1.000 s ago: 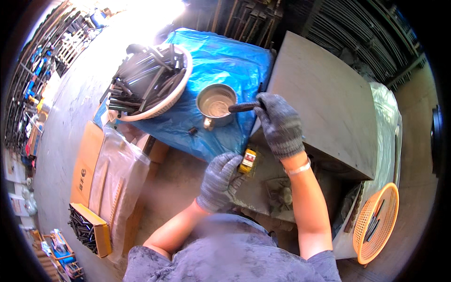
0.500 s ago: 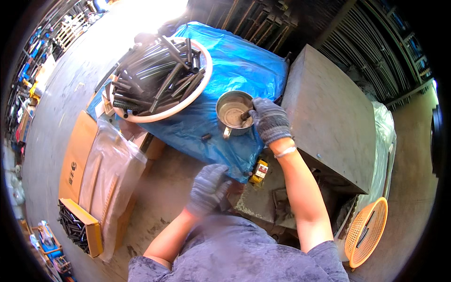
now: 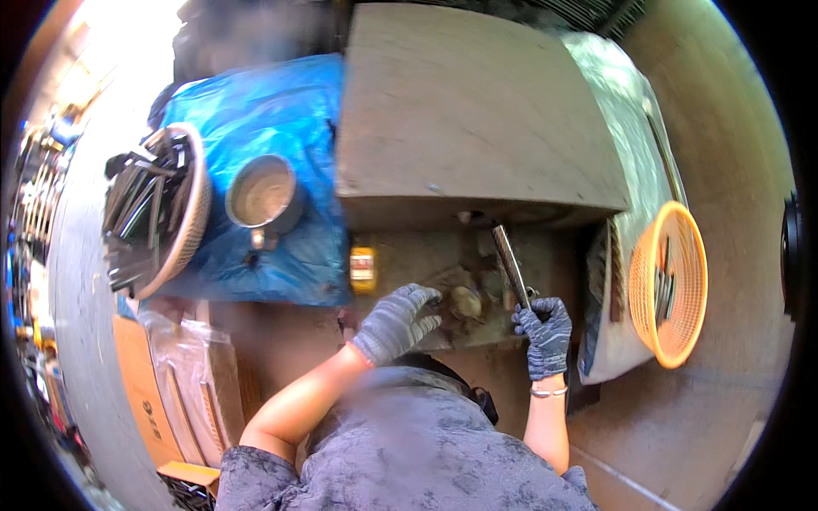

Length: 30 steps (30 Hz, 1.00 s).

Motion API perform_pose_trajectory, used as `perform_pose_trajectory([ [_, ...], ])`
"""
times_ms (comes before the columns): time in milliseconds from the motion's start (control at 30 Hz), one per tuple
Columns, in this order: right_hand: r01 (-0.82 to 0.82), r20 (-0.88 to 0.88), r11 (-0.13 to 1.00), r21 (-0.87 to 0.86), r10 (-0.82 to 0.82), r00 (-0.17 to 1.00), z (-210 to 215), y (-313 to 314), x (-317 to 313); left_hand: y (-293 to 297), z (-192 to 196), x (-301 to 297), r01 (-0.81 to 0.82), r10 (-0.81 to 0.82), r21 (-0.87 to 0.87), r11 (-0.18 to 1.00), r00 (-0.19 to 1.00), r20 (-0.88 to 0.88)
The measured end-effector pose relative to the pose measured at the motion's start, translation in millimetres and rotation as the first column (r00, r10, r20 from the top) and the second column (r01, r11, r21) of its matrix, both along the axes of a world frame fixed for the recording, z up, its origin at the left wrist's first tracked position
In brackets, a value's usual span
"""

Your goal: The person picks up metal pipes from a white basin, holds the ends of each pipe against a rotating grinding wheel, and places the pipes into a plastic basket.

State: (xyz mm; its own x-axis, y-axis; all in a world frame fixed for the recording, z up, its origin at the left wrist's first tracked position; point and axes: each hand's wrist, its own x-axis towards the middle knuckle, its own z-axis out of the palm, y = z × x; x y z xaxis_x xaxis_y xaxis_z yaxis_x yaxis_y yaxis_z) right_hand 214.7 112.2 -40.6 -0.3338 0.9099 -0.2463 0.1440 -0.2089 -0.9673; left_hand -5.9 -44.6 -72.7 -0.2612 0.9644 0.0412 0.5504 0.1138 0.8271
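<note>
My right hand (image 3: 547, 338), in a grey knitted glove, closes on the lower end of a dark, shiny rod (image 3: 509, 261). The rod slants up and left toward the front of the big grey metal housing (image 3: 477, 111); whether its far end is fixed there I cannot tell. My left hand (image 3: 394, 325), gloved alike, holds nothing, its fingers apart in front of the recess under the housing. Just beyond it stands a small yellow box (image 3: 363, 269). A metal mug (image 3: 286, 209) with a pale inside rests on the blue plastic sheet (image 3: 319, 145).
On the left, a pale basket (image 3: 201, 200) is heaped with black tubes (image 3: 145, 200). An orange basket (image 3: 677, 319) at right holds a few dark rods. A cardboard box (image 3: 141, 375) and clear plastic wrap (image 3: 175, 332) lie at lower left.
My right hand has left the metal mug and moved right, now gripping the dark rod. My left hand stays low in front of me. The view has swung right.
</note>
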Motion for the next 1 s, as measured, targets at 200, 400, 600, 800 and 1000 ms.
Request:
perform_pose_trajectory([
  [200, 0.086, 0.172, 0.944, 0.320, -0.147, 0.974, -83, 10, 47, 114, -53, 67, -0.060, 0.195, -0.334, 0.941, 0.900, 0.389],
  [400, -0.197, 0.473, 0.825, 0.529, -0.094, 0.876, -85, 40, 14, 169, -38, 87, -0.073, 0.317, -0.496, 0.865, 0.847, 0.428],
  [600, -0.453, 0.644, 0.686, 0.569, -0.030, 0.765, -86, 48, 15, 176, -68, 105, -0.232, 0.364, -0.454, 0.860, 0.903, 0.229],
  [800, -0.493, 0.670, 0.750, 0.440, 0.091, 0.736, -82, 58, 16, 178, -70, 102, -0.161, 0.321, -0.467, 0.870, 0.903, 0.286],
  [1000, -0.519, 0.720, 0.756, 0.400, 0.091, 0.688, -77, 61, 12, 180, -67, 101, -0.184, 0.386, -0.532, 0.827, 0.873, 0.298],
])
